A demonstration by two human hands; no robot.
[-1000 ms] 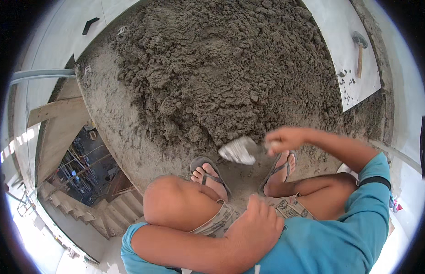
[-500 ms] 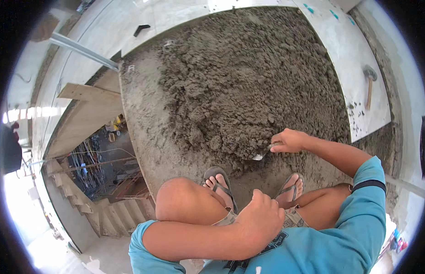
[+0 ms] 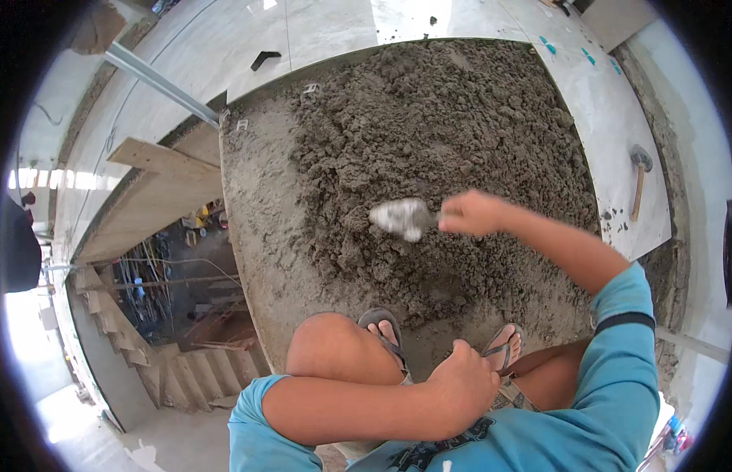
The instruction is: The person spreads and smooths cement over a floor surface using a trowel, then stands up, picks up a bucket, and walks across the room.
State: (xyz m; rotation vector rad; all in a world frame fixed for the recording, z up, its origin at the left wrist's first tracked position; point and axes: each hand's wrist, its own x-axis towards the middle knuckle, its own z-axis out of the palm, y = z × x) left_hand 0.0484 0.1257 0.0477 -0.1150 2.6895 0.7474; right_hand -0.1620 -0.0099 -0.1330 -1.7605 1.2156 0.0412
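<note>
Resting by the lap, the left hand (image 3: 464,383) shows only its back; its palm is hidden, so I cannot tell whether its fingers close on anything. Farther out, the right hand (image 3: 470,214) grips the mostly covered handle of a trowel (image 3: 400,218), whose blade is blurred; it appears over the rough grey mortar (image 3: 468,134), contact unclear. Beyond, a hammer (image 3: 638,189) lies on a pale slab (image 3: 610,126). At the left rim, a dark shape (image 3: 20,250) is cut off, unidentifiable.
</note>
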